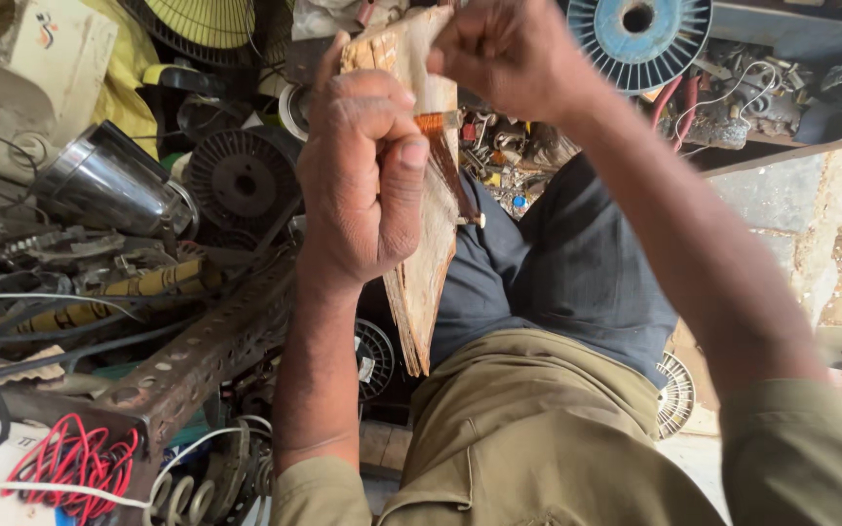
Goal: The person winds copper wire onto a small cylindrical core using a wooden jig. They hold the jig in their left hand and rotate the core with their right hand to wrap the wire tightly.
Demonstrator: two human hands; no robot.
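Note:
My left hand is closed around a flat, worn wooden board that stands on edge in front of me. A band of copper-coloured wire runs across the board beside my left thumb. My right hand pinches the board's top end, fingers closed on it and on the wire there. Both arms wear olive sleeves, and my dark trousers lie below the board.
A perforated rusty metal angle bar crosses the lower left. Red wire, a steel cone, a black ribbed spool, a blue-centred spool and scrap parts crowd the floor. Bare concrete lies at right.

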